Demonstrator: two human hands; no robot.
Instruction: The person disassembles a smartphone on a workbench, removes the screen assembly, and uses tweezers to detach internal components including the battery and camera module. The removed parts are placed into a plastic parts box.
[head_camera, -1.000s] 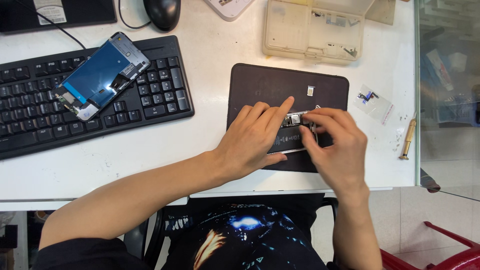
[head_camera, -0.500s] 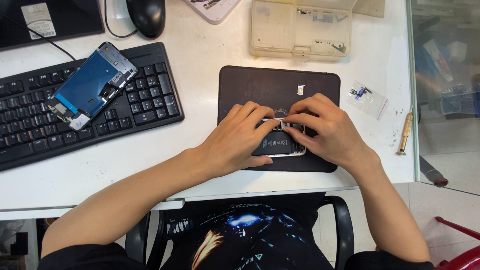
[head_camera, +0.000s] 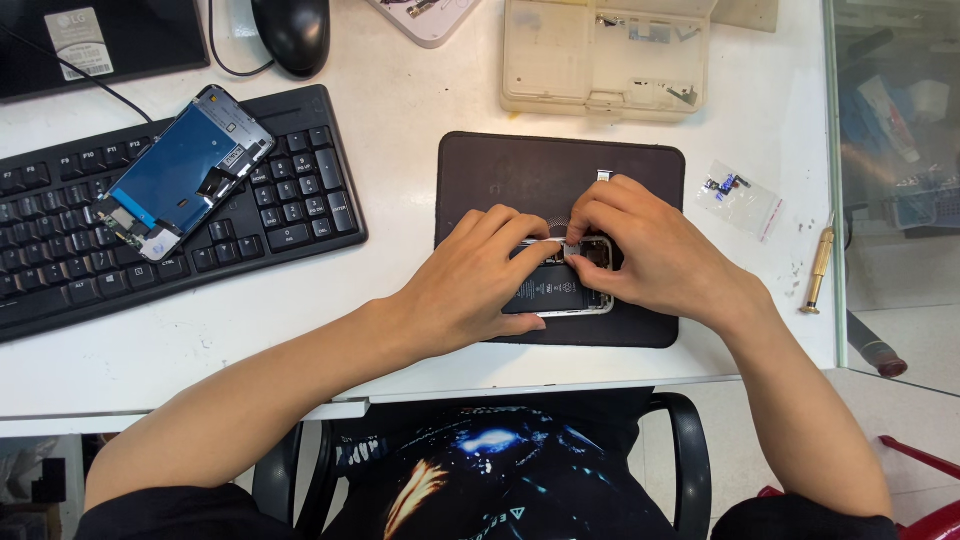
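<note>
Opened phone body (head_camera: 557, 292) lying on dark mat (head_camera: 560, 170), battery showing. Left hand (head_camera: 470, 285) curled over its left end, fingertips pinched at the top edge. Right hand (head_camera: 650, 255) closed likewise, pinching what looks like a small part there; too tiny to identify.

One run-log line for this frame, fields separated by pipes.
left hand on opened phone | right hand pinching at its top edge | dark mat underneath | detached screen on keyboard

Opened phone (head_camera: 556, 292) half hidden (beneath hands (head_camera: 560, 270))
</note>
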